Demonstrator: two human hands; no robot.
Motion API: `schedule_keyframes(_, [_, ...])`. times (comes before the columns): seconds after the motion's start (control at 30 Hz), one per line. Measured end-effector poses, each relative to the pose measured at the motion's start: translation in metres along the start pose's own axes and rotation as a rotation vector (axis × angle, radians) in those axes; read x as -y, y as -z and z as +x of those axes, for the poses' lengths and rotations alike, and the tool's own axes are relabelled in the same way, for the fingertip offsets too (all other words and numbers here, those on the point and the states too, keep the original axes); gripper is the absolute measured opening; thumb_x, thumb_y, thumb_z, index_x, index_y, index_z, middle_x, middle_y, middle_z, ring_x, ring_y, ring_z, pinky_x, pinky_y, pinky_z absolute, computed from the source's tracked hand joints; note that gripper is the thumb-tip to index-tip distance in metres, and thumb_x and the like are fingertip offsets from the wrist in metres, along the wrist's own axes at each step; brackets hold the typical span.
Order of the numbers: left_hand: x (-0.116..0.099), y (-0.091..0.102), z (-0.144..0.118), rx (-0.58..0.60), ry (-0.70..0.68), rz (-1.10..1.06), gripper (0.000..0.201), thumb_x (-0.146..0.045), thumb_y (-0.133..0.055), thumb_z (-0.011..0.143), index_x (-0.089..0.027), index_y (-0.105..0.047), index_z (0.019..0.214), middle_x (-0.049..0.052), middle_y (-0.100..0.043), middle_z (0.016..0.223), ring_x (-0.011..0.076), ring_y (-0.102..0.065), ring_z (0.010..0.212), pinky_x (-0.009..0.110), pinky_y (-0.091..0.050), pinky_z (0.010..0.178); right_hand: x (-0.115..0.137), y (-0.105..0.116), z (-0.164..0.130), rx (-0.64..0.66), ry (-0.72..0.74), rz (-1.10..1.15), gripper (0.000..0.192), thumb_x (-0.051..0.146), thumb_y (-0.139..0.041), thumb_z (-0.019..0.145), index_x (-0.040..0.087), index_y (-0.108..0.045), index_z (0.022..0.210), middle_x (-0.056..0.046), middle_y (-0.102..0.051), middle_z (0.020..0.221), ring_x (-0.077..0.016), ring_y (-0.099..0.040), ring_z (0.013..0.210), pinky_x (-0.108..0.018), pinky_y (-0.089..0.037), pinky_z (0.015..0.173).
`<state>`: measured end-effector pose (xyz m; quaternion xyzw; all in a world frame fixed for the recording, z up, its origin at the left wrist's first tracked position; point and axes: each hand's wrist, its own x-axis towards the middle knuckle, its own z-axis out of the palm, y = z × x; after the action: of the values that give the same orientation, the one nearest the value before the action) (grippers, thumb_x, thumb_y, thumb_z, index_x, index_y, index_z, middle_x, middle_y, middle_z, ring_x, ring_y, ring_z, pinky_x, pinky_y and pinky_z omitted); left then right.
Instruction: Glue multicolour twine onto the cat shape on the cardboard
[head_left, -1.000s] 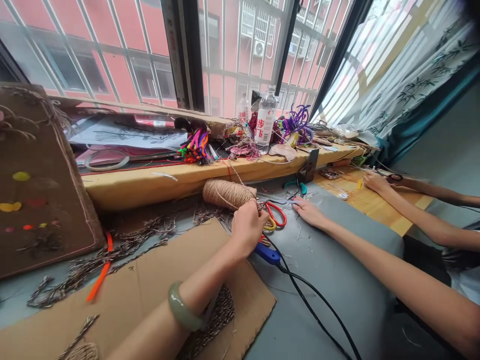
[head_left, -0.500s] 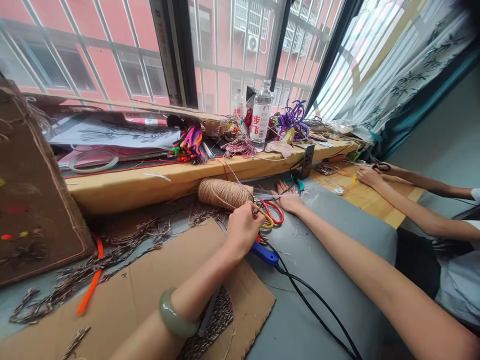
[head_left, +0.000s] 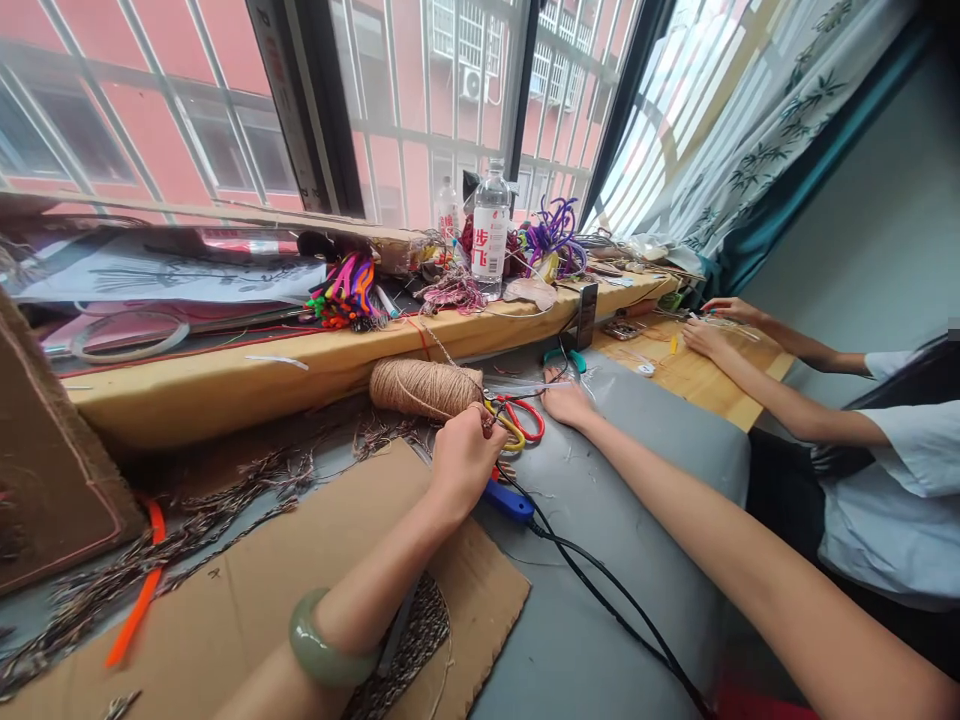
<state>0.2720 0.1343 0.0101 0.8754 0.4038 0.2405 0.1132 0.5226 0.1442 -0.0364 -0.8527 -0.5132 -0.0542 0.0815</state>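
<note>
My left hand (head_left: 463, 452), with a green bangle on its wrist, is closed in a pinch on a bit of brown twisted yarn (head_left: 491, 420), mostly hidden by the fingers. Just beyond lie a spool of tan twine (head_left: 424, 388), red-handled scissors (head_left: 529, 418) and yellow-handled scissors (head_left: 514, 437). A blue-handled tool with a black cable, likely a glue gun (head_left: 511, 502), rests below that hand. My right hand (head_left: 566, 398) lies low on the grey tabletop, fingers stretched out beside clear sticks (head_left: 529, 387) and a teal-handled tool (head_left: 576, 360). A dark strand crosses its fingers.
Cardboard (head_left: 300, 590) lies at front left, with loose brown yarn (head_left: 225, 520) and an orange strip (head_left: 139, 615) beside it. A bottle (head_left: 491, 235) and craft bundles stand on the sill (head_left: 322, 350). Another person's hands (head_left: 705, 335) work at the wooden table on the right.
The view has swung right, so everything sits further left. My right hand's fingers look less spread. The other person's dark scissors no longer show in their hand. My left hand keeps its pinch.
</note>
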Motion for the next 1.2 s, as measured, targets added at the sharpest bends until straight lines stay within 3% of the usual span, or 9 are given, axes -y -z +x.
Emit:
schedule_keyframes(0.17, [-0.034,0.018,-0.011,-0.062,-0.274,0.208,0.027,-0.004,-0.039,0.086,-0.01,-0.063,0.076,0.012,-0.065,0.077,0.0232,-0.055,0.087,0.03,-0.035,0.061,-0.001,0.0,-0.013,-0.036,-0.171,-0.053,0.035,0.036,-0.054,0.089,0.019,-0.053,0.119,-0.009,-0.054,0.123,-0.0213,-0.057,0.103,-0.044,-0.049,0.085])
schedule_keyframes(0.33, [-0.062,0.023,-0.018,-0.122,-0.472,0.334,0.028,-0.001,-0.042,0.085,-0.008,-0.065,0.07,0.012,-0.06,0.066,0.023,-0.051,0.079,0.03,-0.029,0.056,-0.031,0.015,-0.051,-0.043,-0.285,-0.097,0.038,0.036,-0.054,0.088,0.018,-0.052,0.121,-0.009,-0.054,0.124,-0.0223,-0.056,0.105,-0.045,-0.048,0.086])
schedule_keyframes(0.57, [-0.053,0.017,-0.022,-0.224,-0.532,0.421,0.027,0.002,-0.042,0.083,-0.006,-0.064,0.069,0.013,-0.059,0.064,0.024,-0.049,0.075,0.03,-0.024,0.054,-0.093,0.036,-0.15,-0.034,-0.396,-0.169,0.038,0.036,-0.055,0.088,0.019,-0.051,0.122,-0.009,-0.052,0.126,-0.0232,-0.055,0.108,-0.047,-0.047,0.088])
schedule_keyframes(0.67, [-0.051,0.018,-0.022,-0.243,-0.522,0.436,0.025,0.002,-0.044,0.081,-0.006,-0.064,0.067,0.013,-0.058,0.062,0.0246,-0.05,0.075,0.031,-0.024,0.053,-0.102,0.048,-0.187,-0.028,-0.419,-0.197,0.038,0.036,-0.055,0.088,0.018,-0.051,0.122,-0.009,-0.052,0.127,-0.0236,-0.054,0.109,-0.048,-0.046,0.089])
schedule_keyframes(0.77, [-0.051,0.02,-0.021,-0.252,-0.511,0.442,0.024,0.002,-0.045,0.079,-0.006,-0.063,0.065,0.013,-0.058,0.062,0.0244,-0.05,0.074,0.031,-0.025,0.053,-0.098,0.061,-0.201,-0.033,-0.397,-0.22,0.039,0.037,-0.055,0.088,0.019,-0.051,0.122,-0.01,-0.051,0.128,-0.0245,-0.053,0.111,-0.049,-0.045,0.091])
schedule_keyframes(0.87, [-0.052,0.021,-0.02,-0.258,-0.508,0.446,0.024,0.002,-0.045,0.079,-0.008,-0.063,0.065,0.012,-0.058,0.062,0.0245,-0.051,0.074,0.031,-0.026,0.053,-0.075,0.063,-0.177,-0.025,-0.254,-0.202,0.039,0.036,-0.054,0.088,0.019,-0.051,0.123,-0.01,-0.05,0.13,-0.0244,-0.052,0.112,-0.049,-0.044,0.091])
schedule_keyframes(1.0, [-0.051,0.019,-0.021,-0.281,-0.512,0.463,0.026,0.0,-0.043,0.081,-0.008,-0.062,0.064,0.012,-0.058,0.06,0.0246,-0.051,0.073,0.031,-0.028,0.053,-0.031,0.041,-0.1,0.002,-0.086,-0.152,0.037,0.037,-0.054,0.088,0.019,-0.052,0.121,-0.009,-0.053,0.126,-0.0226,-0.055,0.107,-0.046,-0.047,0.088])
schedule_keyframes(1.1, [-0.047,0.017,-0.023,-0.305,-0.526,0.483,0.027,0.0,-0.043,0.081,-0.01,-0.061,0.064,0.011,-0.057,0.06,0.0238,-0.051,0.071,0.031,-0.028,0.053,-0.011,0.023,-0.043,-0.004,-0.086,-0.137,0.037,0.036,-0.055,0.088,0.018,-0.052,0.12,-0.009,-0.054,0.123,-0.0221,-0.056,0.104,-0.045,-0.048,0.086])
schedule_keyframes(1.2, [-0.043,0.014,-0.026,-0.324,-0.551,0.506,0.026,0.001,-0.042,0.081,-0.01,-0.06,0.066,0.01,-0.057,0.062,0.0227,-0.051,0.07,0.03,-0.029,0.053,-0.013,0.014,-0.009,-0.018,-0.113,-0.131,0.037,0.036,-0.054,0.088,0.018,-0.052,0.12,-0.009,-0.054,0.123,-0.0219,-0.056,0.104,-0.045,-0.049,0.086])
